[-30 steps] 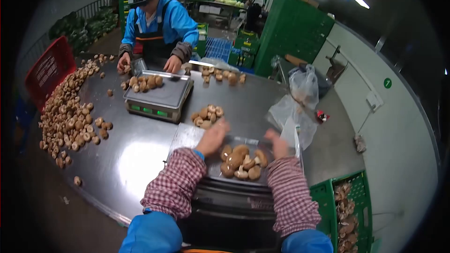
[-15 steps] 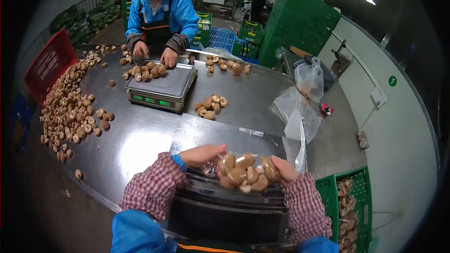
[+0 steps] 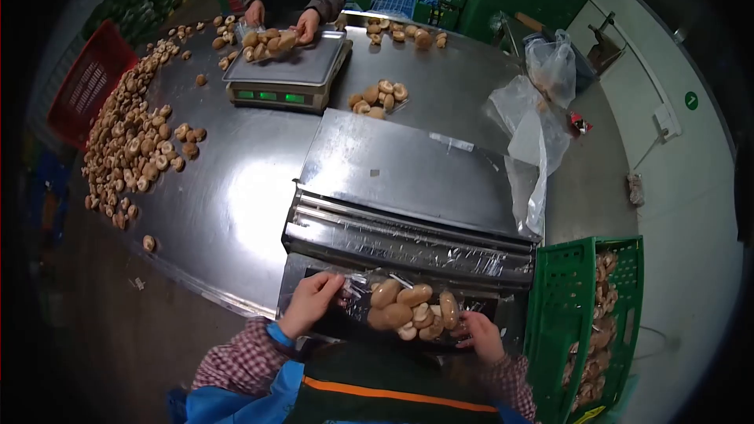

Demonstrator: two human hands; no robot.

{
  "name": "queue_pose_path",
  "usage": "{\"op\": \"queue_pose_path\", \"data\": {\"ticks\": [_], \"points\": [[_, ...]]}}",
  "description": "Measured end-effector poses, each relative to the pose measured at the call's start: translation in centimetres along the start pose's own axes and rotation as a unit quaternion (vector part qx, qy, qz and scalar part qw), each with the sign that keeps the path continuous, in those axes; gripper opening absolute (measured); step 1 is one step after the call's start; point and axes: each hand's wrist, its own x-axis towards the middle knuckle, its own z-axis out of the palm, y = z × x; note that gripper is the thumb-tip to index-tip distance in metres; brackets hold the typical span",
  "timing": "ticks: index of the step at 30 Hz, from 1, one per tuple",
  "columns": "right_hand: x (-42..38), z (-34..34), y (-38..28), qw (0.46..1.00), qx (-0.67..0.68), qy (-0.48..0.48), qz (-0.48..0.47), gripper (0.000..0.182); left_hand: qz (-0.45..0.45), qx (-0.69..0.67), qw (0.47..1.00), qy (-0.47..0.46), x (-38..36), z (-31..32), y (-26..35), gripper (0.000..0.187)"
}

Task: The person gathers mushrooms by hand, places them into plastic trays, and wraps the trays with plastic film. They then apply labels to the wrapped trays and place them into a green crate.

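Both hands grip a pack of mushrooms [image 3: 412,312] at the near edge of the wrapping machine [image 3: 408,196]. Left hand [image 3: 312,303] fingers [image 3: 328,286] curled on the pack's left edge, pinching cling film [image 3: 357,292]; right hand [image 3: 481,334] fingers [image 3: 463,322] closed on its right edge, partly hidden under the pack. Pack sits low in front of the machine's film roll [image 3: 408,242], just above the person's chest, film stretched over the mushrooms. Checked sleeves, blue and dark apron below. Green crate [image 3: 561,322] of mushrooms just right of the machine. Steel counter [image 3: 228,204] beyond: scale [image 3: 287,74] with mushrooms on it, a co-worker's hands [image 3: 306,27] at it, loose mushroom heap [image 3: 129,149] at left, small pile [image 3: 378,98] behind the machine, clear plastic bags [image 3: 534,118] at right, red crate [image 3: 86,90] far left.
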Motion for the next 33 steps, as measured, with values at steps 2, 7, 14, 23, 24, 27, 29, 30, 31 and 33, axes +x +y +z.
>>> {"op": "queue_pose_path", "data": {"ticks": [2,7,14,23,24,27,29,30,31,33], "points": [[-0.6,1.5,2.3,0.998,-0.002,0.049,-0.027,0.028,0.107,0.102,0.985,0.091,0.1,1.3,-0.5,0.028],[-4.4,1.6,1.1,0.934,0.283,0.216,-0.037,0.028,0.023,-0.185,0.958,0.218,-2.8,-0.3,-0.1,0.027],[-3.7,6.3,10.5,0.987,0.159,-0.022,-0.011,0.019,-0.367,-0.309,0.875,0.067,-8.8,-1.2,-10.5,0.014],[-6.9,7.1,0.9,0.891,0.237,-0.385,0.029,0.026,0.025,-0.117,0.859,-0.497,-5.3,7.4,0.8,0.014],[-7.4,6.4,1.1,0.872,0.312,-0.377,-0.003,0.027,0.062,-0.094,0.858,-0.5,-5.2,8.4,2.7,0.016],[-7.9,2.8,2.4,0.84,0.387,-0.376,0.06,0.035,0.077,-0.07,0.813,-0.574,-4.5,10.6,3.4,0.021],[-8.3,1.5,2.2,0.818,0.352,-0.453,-0.044,0.055,0.097,-0.026,0.839,-0.534,-4.2,11.7,3.7,0.021],[-8.6,1.0,2.4,0.82,0.35,-0.449,-0.056,0.055,0.1,-0.005,0.862,-0.496,-3.9,11.7,4.1,0.02],[-9.1,0.6,2.8,0.861,0.319,-0.386,-0.084,0.051,-0.077,-0.088,0.88,-0.46,-3.9,10.9,4.6,0.031],[-10.2,-0.3,3.5,0.927,0.257,-0.232,-0.143,0.045,-0.119,-0.257,0.819,-0.498,-3.7,9.8,5.8,0.064]]}}
